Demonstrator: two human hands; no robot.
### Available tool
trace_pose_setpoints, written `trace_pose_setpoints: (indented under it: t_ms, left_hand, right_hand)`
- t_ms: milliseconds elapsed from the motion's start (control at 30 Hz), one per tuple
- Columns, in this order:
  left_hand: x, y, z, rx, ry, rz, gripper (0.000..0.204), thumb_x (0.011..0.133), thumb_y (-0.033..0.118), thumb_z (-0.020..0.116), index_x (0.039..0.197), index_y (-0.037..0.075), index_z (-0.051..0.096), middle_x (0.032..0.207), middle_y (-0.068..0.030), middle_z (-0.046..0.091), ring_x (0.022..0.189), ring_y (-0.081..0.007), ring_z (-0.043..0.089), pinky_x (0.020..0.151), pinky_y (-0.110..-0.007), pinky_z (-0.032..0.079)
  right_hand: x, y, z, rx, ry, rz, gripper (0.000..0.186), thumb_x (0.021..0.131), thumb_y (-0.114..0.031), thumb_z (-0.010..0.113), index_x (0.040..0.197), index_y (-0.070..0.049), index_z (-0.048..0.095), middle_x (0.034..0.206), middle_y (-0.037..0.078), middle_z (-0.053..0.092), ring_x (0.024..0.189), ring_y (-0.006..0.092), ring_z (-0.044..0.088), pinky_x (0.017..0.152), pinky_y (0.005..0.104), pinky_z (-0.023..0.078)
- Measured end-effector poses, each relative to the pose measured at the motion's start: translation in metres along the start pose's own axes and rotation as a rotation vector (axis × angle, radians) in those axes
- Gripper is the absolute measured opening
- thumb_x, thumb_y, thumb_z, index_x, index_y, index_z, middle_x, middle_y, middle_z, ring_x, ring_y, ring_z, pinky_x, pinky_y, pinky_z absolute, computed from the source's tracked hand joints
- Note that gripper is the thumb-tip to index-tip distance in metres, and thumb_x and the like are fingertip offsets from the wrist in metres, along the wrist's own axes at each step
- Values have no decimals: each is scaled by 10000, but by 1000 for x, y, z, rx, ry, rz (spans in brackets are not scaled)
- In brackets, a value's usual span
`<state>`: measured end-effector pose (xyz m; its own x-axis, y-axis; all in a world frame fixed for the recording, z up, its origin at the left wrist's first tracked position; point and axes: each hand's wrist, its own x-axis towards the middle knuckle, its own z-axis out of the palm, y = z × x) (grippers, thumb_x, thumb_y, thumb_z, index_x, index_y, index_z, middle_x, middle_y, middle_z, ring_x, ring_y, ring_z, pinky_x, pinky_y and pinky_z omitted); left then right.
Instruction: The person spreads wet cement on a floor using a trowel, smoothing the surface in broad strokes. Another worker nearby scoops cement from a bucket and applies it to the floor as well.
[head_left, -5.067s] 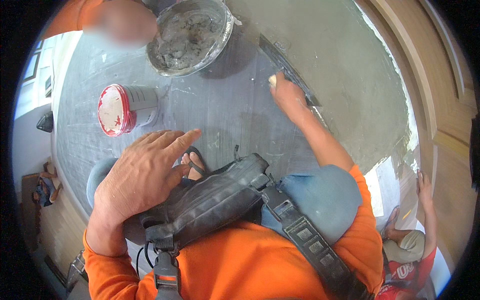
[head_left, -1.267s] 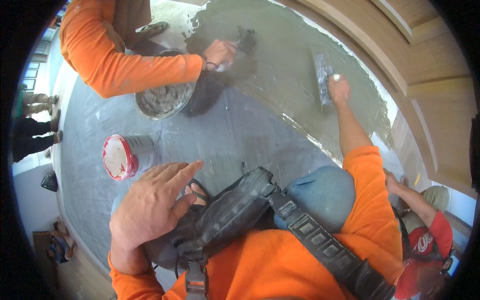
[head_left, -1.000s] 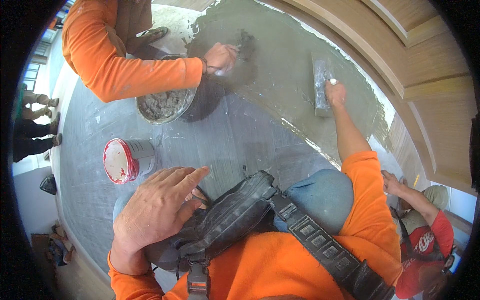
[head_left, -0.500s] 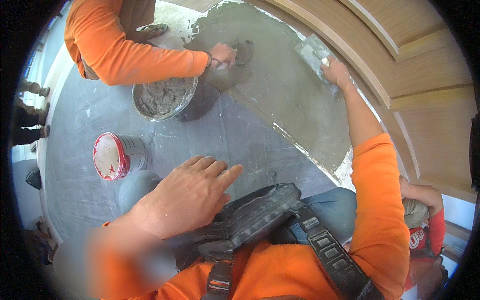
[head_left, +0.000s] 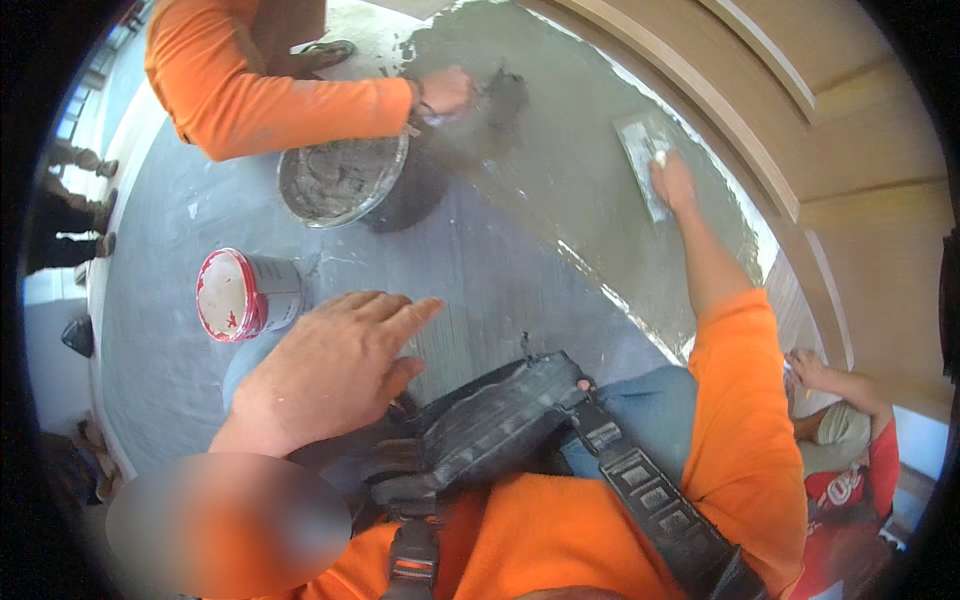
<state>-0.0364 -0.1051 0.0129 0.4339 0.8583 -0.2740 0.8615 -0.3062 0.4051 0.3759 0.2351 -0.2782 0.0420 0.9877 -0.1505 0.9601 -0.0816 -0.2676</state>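
Observation:
My right hand [head_left: 674,182] is closed round the handle of a flat, rectangular finishing trowel [head_left: 640,160]. The blade lies on a strip of wet grey mortar [head_left: 590,170] that runs along the wooden panelling. On my left, my left hand [head_left: 325,365] hovers palm down with its fingers stretched out and nothing in it. Beyond it, a co-worker's hand [head_left: 447,92] in an orange sleeve works a small dark, blurred tool [head_left: 503,98] on the same mortar.
A black bucket of grey mix [head_left: 345,180] stands beside the co-worker. Nearer me is a white tub with a red rim [head_left: 250,295]. Wooden panelling [head_left: 860,140] bounds the right side. A person in red [head_left: 850,480] sits at lower right; other people's legs [head_left: 80,220] show far left.
My right hand has drawn the trowel toward me over the mortar, and its blade has turned. My left hand has shifted left. The co-worker's tool has moved slightly, and the whole view has shifted a little.

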Motion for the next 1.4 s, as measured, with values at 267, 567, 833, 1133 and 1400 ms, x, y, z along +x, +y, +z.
trace_pose_setpoints:
  t_ms: [267,567,833,1133,1400]
  left_hand:
    - [8,17,1,-43,-75,33,543,916,154,705,1412,-17,560,1246,-183,682,1196,-359,637,1047,-449,501]
    - [-5,20,-15,-80,-75,-88,550,894,150,724,1399,-2,570,1273,-165,670,1188,-340,643,1046,-436,498]
    - [-9,19,-23,-145,-87,-157,672,821,187,783,1443,52,571,1329,-169,672,1240,-372,643,1053,-465,515]
    - [-14,7,-28,-159,-193,-335,647,847,167,760,1450,34,565,1361,-192,655,1261,-396,623,1070,-474,496]
    - [-7,-7,-29,-206,-139,-250,642,854,151,748,1454,31,557,1356,-191,653,1273,-387,616,1085,-470,486]
  right_hand:
    - [1,-25,-1,-38,3,32,559,1005,-405,585,1382,4,538,1277,315,684,1202,477,663,1054,548,514]
    - [8,-161,12,433,-295,-168,573,991,-358,594,1339,88,501,1183,363,690,1107,526,681,982,573,531]
    - [108,-291,132,80,14,-395,417,1031,-158,535,1381,66,496,1233,307,704,1151,389,722,956,492,596]
    - [76,-331,139,472,-81,67,426,1044,-216,523,1382,41,495,1313,295,671,1227,435,675,1037,515,548]
    - [86,-267,122,475,-122,201,604,1001,-240,583,1472,66,362,1356,329,638,1258,464,650,1063,526,519]
